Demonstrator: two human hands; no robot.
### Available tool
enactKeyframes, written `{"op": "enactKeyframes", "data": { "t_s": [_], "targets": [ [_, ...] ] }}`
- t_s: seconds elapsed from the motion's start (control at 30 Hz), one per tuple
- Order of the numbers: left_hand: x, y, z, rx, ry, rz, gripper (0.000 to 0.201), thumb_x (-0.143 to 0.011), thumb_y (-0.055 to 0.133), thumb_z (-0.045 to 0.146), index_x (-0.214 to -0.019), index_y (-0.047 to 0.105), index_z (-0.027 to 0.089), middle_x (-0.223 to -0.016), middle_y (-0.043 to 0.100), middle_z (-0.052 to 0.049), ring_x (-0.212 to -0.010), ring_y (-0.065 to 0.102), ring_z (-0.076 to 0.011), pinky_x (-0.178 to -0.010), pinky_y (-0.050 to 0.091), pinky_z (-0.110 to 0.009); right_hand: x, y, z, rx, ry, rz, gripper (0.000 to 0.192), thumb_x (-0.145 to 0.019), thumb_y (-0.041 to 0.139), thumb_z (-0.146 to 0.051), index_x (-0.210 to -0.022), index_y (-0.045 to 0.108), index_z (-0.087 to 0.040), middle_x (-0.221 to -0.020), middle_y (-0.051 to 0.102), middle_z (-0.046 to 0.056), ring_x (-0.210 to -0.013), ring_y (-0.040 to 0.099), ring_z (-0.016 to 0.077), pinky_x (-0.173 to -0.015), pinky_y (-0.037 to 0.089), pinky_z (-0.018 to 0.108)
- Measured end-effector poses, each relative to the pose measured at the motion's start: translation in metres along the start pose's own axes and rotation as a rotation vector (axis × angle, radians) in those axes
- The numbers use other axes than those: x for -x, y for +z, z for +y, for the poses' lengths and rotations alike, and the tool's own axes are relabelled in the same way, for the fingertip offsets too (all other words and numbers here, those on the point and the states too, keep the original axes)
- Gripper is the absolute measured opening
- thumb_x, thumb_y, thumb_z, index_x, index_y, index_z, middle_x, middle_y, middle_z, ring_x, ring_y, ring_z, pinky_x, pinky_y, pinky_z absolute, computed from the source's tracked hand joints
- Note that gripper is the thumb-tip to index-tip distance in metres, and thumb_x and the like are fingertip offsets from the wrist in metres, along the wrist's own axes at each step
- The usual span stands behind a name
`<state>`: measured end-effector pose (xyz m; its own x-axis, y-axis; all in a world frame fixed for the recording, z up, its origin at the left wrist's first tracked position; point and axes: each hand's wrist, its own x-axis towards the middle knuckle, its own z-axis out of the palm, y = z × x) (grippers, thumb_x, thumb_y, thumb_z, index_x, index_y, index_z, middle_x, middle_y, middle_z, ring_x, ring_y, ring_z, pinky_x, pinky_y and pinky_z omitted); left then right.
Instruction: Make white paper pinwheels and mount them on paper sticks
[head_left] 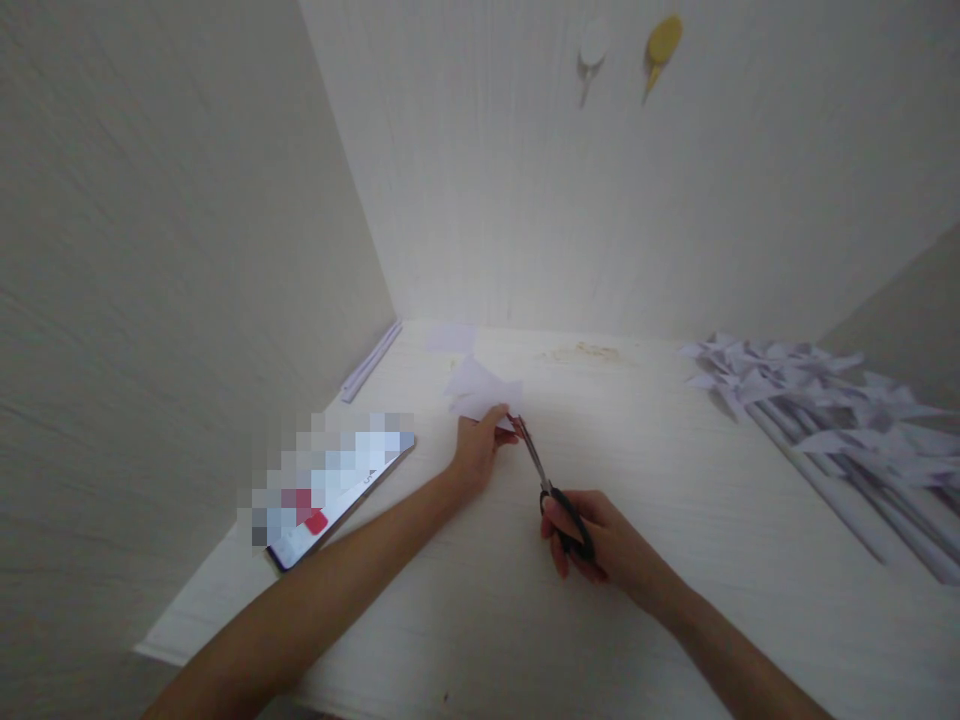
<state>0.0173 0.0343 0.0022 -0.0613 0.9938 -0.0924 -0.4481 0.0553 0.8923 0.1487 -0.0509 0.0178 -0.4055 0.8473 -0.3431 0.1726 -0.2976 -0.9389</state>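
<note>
Your left hand pinches a folded white paper near the middle of the bench, its grip closed on the paper's near edge. Your right hand has its fingers through the black loops of the scissors, grip clenched on the handles, and the blades reach forward so their tips meet the paper right beside your left fingers. The blades look nearly together; whether the paper is already cut through there, I cannot tell.

As for progress: at your right lies a heap of pinwheels on white sticks, so a good many look already made. The piece in hand seems to be at the cutting stage, with shaping and mounting likely left. A small paper square lies beyond it toward the wall, well apart, possibly stock for later. A phone rests at your left, untouched.
</note>
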Motion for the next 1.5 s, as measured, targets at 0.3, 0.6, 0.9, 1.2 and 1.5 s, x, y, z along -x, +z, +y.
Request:
{"op": "enactKeyframes", "data": {
  "t_s": [0.3,0.6,0.9,1.2,1.5],
  "targets": [
    [0.004,0.001,0.0,-0.109,0.005,-0.057,0.014,-0.065,0.053,0.024,-0.064,0.054,0.01,-0.054,0.058,-0.002,-0.042,0.055,-0.0098,-0.04,0.039,-0.018,-0.005,-0.025,-0.008,-0.007,-0.177,0.109,0.037,-0.07,0.049,-0.047,-0.082,0.051,-0.012,-0.058,0.055,0.001,-0.037,0.041,0.0059,-0.034,0.028,0.02],
    [0.006,0.004,0.002,-0.193,-0.007,-0.143,0.012,-0.067,0.047,0.02,-0.067,0.053,0.01,-0.051,0.056,0.0,-0.039,0.054,-0.0086,-0.039,0.038,-0.018,-0.033,-0.083,-0.064,0.459,-0.374,0.325,0.023,-0.071,0.045,-0.036,-0.082,0.046,-0.015,-0.066,0.058,0.004,-0.041,0.042,0.0086,-0.04,0.034,0.023],
    [0.007,0.006,0.003,-0.194,-0.051,-0.147,0.009,-0.065,0.046,0.017,-0.061,0.051,0.011,-0.048,0.054,0.001,-0.037,0.052,-0.0077,-0.037,0.036,-0.017,-0.116,-0.129,-0.093,1.407,-0.182,0.681,0.015,-0.075,0.047,-0.028,-0.084,0.05,-0.017,-0.086,0.06,0.01,-0.076,0.055,0.0211,-0.055,0.036,0.026],
    [0.007,0.005,0.002,-0.217,-0.077,-0.166,0.01,-0.065,0.044,0.017,-0.062,0.051,0.011,-0.048,0.054,0.001,-0.036,0.052,-0.0076,-0.037,0.036,-0.017,-0.169,-0.139,-0.074,1.434,-0.112,0.564,0.017,-0.074,0.049,-0.029,-0.081,0.055,-0.014,-0.088,0.058,0.01,-0.078,0.055,0.0201,-0.058,0.037,0.025],
    [0.008,0.007,0.005,-0.233,-0.093,-0.163,0.01,-0.065,0.045,0.018,-0.058,0.05,0.012,-0.047,0.053,0.001,-0.036,0.05,-0.0076,-0.037,0.035,-0.018,-0.187,-0.143,-0.07,1.435,-0.06,0.509,0.018,-0.074,0.049,-0.028,-0.084,0.055,-0.014,-0.092,0.058,0.012,-0.081,0.055,0.0215,-0.058,0.037,0.027]
  ]
}}
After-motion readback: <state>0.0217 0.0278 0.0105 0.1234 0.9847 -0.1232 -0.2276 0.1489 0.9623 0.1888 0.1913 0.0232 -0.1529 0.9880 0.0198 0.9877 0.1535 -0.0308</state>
